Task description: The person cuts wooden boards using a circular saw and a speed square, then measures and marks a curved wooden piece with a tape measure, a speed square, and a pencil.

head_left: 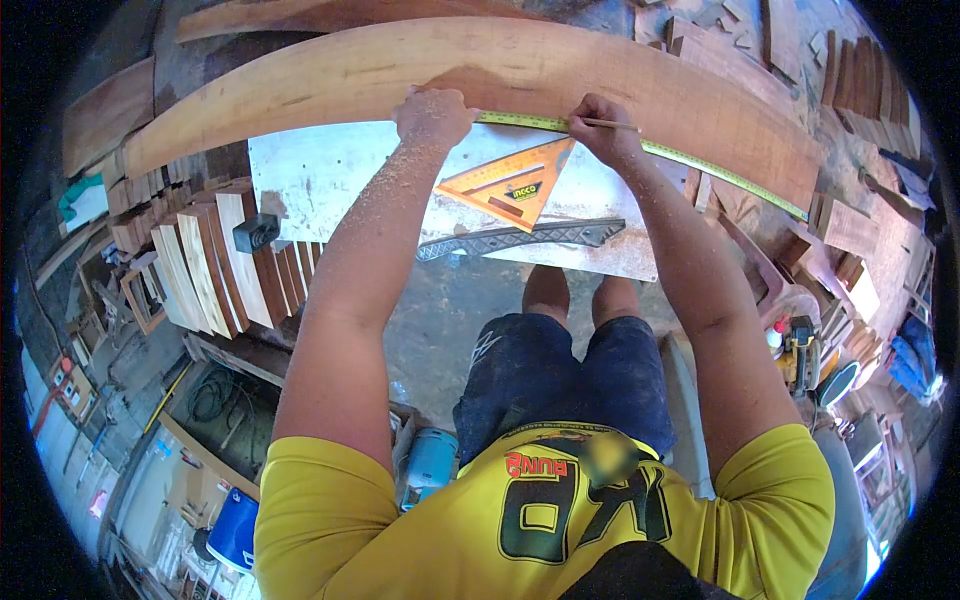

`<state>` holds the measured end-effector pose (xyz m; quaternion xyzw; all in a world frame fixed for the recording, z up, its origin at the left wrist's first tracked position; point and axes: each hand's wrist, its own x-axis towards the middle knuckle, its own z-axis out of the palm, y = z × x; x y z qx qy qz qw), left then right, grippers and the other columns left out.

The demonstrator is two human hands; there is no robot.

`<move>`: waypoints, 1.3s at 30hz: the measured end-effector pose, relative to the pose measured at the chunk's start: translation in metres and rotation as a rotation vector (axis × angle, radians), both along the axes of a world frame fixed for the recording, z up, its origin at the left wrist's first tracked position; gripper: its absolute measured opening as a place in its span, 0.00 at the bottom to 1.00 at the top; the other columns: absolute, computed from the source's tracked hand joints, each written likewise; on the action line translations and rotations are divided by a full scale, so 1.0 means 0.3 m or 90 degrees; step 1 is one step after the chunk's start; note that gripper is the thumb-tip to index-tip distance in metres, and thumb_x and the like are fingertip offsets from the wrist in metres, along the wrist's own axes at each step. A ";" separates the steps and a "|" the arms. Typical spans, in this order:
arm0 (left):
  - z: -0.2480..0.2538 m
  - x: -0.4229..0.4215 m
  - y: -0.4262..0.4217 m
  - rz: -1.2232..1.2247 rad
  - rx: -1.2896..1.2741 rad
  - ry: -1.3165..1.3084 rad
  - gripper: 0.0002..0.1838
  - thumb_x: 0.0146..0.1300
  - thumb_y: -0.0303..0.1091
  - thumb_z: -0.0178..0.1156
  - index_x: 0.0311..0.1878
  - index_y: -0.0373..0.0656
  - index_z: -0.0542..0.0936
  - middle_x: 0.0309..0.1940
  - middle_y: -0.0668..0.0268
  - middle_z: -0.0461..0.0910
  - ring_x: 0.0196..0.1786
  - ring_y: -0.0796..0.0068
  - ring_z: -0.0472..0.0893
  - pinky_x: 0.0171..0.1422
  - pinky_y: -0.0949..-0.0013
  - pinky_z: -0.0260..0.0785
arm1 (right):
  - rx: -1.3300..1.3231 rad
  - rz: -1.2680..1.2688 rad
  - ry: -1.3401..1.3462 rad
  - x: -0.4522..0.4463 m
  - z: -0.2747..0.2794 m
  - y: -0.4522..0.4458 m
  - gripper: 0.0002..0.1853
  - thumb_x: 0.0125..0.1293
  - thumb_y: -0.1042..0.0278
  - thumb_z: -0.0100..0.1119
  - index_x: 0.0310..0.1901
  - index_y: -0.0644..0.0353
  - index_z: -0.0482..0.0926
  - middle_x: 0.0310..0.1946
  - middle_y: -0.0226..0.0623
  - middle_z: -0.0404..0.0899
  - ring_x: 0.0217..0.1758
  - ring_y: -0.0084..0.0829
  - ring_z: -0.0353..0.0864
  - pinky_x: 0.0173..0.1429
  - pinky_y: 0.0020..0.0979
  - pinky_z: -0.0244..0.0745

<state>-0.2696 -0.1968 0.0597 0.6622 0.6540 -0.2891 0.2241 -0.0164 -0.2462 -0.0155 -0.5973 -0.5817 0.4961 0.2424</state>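
A long, curved-edge wooden plank (330, 85) lies across the far side of the white board (330, 165). Along its near edge stretches a yellow tape measure (720, 178), running out to the right. At the tape's left end my left hand (434, 116) is closed around it; the fingers are partly hidden. My right hand (606, 128) pinches a pencil (622, 125) over the tape near the plank's edge. Between my hands, on the board, lies an orange triangular square (510, 187). Nearer me is a long dark grey piece with a lattice pattern (520, 238).
Stacked wooden boards (205, 265) stand at left, with a dark block (256, 233) on the white board's left edge. More cut wood (868, 90) is piled at right. A yellow-and-black power tool (800, 355) sits at lower right, and a blue container (432, 460) beside my shorts.
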 end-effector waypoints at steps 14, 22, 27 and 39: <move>-0.046 -0.022 0.002 -0.016 0.001 -0.014 0.24 0.64 0.54 0.56 0.54 0.48 0.80 0.59 0.54 0.75 0.68 0.53 0.68 0.59 0.47 0.67 | -0.005 -0.013 0.077 0.011 -0.013 -0.014 0.07 0.59 0.67 0.61 0.32 0.61 0.78 0.25 0.36 0.80 0.29 0.25 0.78 0.34 0.28 0.73; -0.008 -0.004 -0.012 -0.035 0.057 0.013 0.22 0.63 0.55 0.56 0.49 0.49 0.82 0.49 0.58 0.82 0.58 0.56 0.76 0.61 0.51 0.68 | -0.021 -0.449 0.152 0.333 0.142 -0.235 0.15 0.74 0.62 0.47 0.51 0.65 0.75 0.36 0.37 0.81 0.34 0.21 0.77 0.32 0.23 0.70; -0.011 -0.006 0.006 -0.025 0.013 0.001 0.23 0.63 0.55 0.57 0.51 0.50 0.82 0.56 0.59 0.78 0.63 0.55 0.72 0.59 0.49 0.67 | 0.359 -0.562 -0.305 0.889 -0.034 -0.466 0.16 0.64 0.66 0.60 0.49 0.67 0.76 0.37 0.38 0.79 0.34 0.30 0.75 0.41 0.29 0.72; 0.080 0.007 -0.053 -0.119 -0.043 -0.014 0.23 0.62 0.55 0.55 0.45 0.46 0.83 0.46 0.55 0.82 0.53 0.54 0.78 0.60 0.54 0.68 | -0.064 -0.810 0.085 1.373 -0.118 -0.519 0.16 0.64 0.66 0.63 0.46 0.69 0.76 0.36 0.40 0.81 0.33 0.33 0.82 0.38 0.27 0.79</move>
